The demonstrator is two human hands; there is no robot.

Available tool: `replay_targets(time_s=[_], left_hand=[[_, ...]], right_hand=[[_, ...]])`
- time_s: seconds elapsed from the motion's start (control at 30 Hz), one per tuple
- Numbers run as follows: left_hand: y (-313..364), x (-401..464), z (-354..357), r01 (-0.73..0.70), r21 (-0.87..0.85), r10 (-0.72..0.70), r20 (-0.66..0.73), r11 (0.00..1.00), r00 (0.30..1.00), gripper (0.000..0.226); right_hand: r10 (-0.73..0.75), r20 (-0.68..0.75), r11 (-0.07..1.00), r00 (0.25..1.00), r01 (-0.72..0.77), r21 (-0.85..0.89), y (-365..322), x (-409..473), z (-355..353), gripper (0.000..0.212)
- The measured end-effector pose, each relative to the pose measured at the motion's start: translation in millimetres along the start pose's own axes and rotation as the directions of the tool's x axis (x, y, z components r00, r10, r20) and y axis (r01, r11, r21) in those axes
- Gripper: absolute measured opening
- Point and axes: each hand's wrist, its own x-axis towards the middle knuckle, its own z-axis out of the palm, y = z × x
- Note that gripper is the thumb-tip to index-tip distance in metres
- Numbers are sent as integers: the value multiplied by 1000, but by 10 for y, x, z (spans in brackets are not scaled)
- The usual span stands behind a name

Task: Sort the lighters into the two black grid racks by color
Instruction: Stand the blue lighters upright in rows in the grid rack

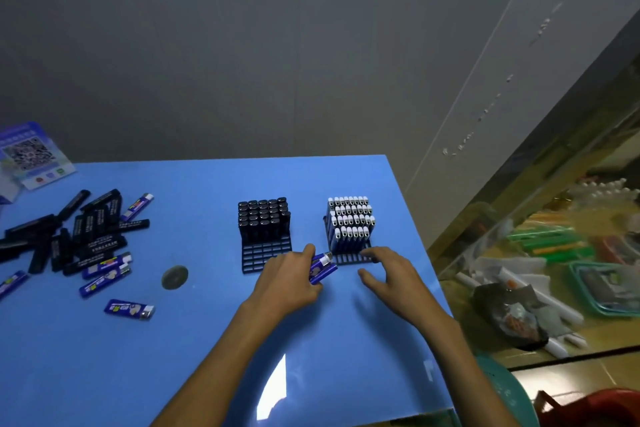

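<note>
Holding: blue lighters [322,270], a small bunch pinched in the left hand [289,276], centre frame, just before the right rack [349,258].
Right hand [391,276]: fingers spread, holding nothing, touching that rack's front edge.
Left rack [265,253]: black lighters [264,218], rear rows filled.
Risk: the bunch may slip, or a lighter jam, since the slots are narrow.
Materials: glossy plastic bodies, metal caps, rigid grid.
Surroundings: smooth blue tabletop [207,340]; loose lighters [86,236] at left.
</note>
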Motion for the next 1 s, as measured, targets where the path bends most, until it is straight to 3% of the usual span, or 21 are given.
replay_targets(time_s=[0.37, 0.5, 0.67, 1.0], left_hand=[[255, 364, 149, 83, -19, -83, -11, 996, 996, 32], [502, 372, 262, 101, -60, -102, -12, 993, 995, 32], [733, 355, 317, 150, -52, -151, -19, 987, 988, 30], [856, 301, 301, 210, -77, -210, 3, 975, 978, 30]], right_hand=[[-235, 0, 934, 972, 226, 275, 22, 401, -225, 24], [-298, 60, 903, 953, 261, 340, 148, 440, -283, 22], [-313, 123, 867, 942, 230, 443, 356, 483, -339, 7], [-250, 205, 707, 946, 34, 707, 539, 557, -566, 6]])
